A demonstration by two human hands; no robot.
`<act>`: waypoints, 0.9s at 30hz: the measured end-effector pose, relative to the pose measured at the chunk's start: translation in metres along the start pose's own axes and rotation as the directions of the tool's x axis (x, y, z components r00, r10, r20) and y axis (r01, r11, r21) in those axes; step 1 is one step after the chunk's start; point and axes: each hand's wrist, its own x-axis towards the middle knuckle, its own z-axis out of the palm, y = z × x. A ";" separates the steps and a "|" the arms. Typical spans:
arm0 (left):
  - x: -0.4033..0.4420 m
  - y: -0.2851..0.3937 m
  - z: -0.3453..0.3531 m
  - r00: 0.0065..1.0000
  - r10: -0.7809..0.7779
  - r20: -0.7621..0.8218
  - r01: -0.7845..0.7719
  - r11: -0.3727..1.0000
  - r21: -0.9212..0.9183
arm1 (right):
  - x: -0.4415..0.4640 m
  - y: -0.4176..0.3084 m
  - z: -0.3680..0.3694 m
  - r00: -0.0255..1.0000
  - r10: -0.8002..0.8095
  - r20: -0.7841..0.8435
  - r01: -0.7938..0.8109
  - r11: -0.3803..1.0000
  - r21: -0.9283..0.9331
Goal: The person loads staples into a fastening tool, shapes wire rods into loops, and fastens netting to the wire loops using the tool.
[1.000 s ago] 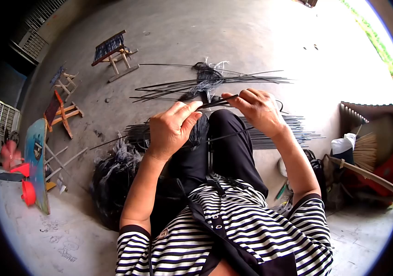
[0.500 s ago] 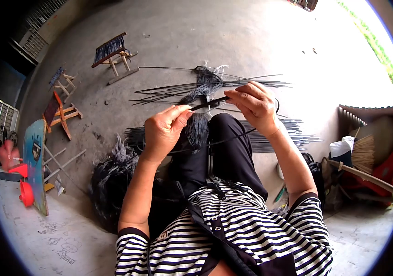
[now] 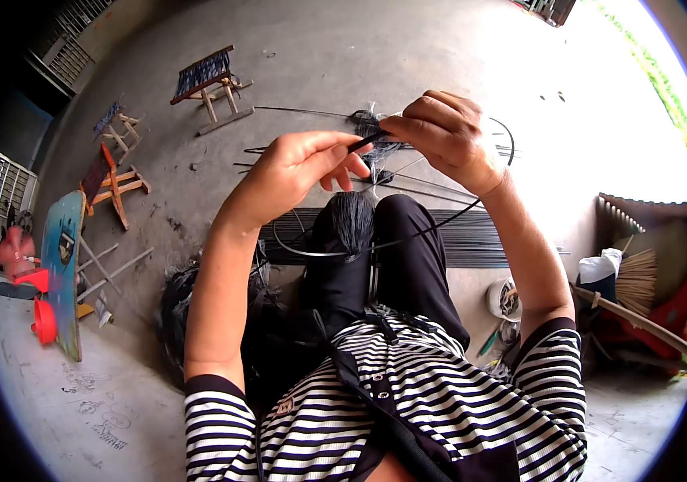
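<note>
Up in front of my knees, my left hand (image 3: 307, 167) and my right hand (image 3: 440, 138) pinch a short stretch of thin black strip (image 3: 367, 142) between them. On the left, thumb and forefinger press the strip while the other fingers hang loose. The right fingers are closed around its other part. The rest of the strip bows down in a wide loop (image 3: 432, 231) across my thighs. A tuft of fine black strands (image 3: 351, 223) lies over my left knee. Beyond my hands, another dark tangle of strands (image 3: 366, 122) rests on the floor among thin black rods (image 3: 432, 189).
Many black rods (image 3: 472, 239) lie side by side beyond my knees. A dark fibre heap (image 3: 179, 313) is at left. Folding stools (image 3: 205, 74), a blue board (image 3: 62, 273) and red objects (image 3: 44, 320) stand farther left. A white tub (image 3: 504, 300) and a broom (image 3: 637, 281) are right.
Both hands have risen away from my lap, and the gap between them has narrowed. The left hand's lower fingers have loosened. The strip now hangs in a rounder, clearer loop.
</note>
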 end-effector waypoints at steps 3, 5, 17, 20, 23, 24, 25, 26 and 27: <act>0.009 0.006 0.003 0.989 -0.113 0.100 0.124 0.985 -0.117 | -0.002 0.001 0.000 1.000 -0.010 0.019 0.011 1.000 -0.026; 0.009 0.005 0.001 0.971 -0.179 0.159 0.210 0.956 -0.208 | -0.006 -0.001 0.000 1.000 0.000 0.009 0.001 1.000 -0.014; -0.021 0.002 -0.054 0.992 0.128 0.019 -0.103 0.872 -0.479 | -0.023 -0.105 -0.026 0.877 0.375 0.301 -0.388 0.922 -0.017; -0.035 0.004 -0.080 0.970 0.173 -0.173 -0.224 0.913 -0.340 | -0.071 -0.165 -0.009 0.177 0.092 0.980 -0.610 0.792 0.036; -0.025 -0.026 -0.044 0.923 0.065 -0.378 -0.086 0.996 -0.038 | -0.112 -0.182 0.026 -0.076 -0.056 0.996 -0.765 0.644 -0.022; -0.022 -0.044 -0.039 0.931 -0.007 -0.364 -0.042 0.991 -0.127 | -0.137 -0.185 0.036 -0.059 -0.058 0.997 -0.801 0.598 -0.012; -0.018 -0.064 -0.032 0.922 -0.055 -0.382 0.005 0.991 -0.130 | -0.151 -0.185 0.042 -0.042 -0.058 0.997 -0.836 0.548 -0.003; -0.017 -0.081 -0.027 0.924 -0.095 -0.370 0.047 0.989 -0.138 | -0.138 -0.175 0.037 -0.221 -0.144 0.965 -0.935 0.313 -0.167; -0.016 -0.099 -0.022 0.919 -0.144 -0.366 0.078 0.979 -0.187 | -0.146 -0.172 0.039 -0.263 -0.198 0.944 -0.941 0.268 -0.206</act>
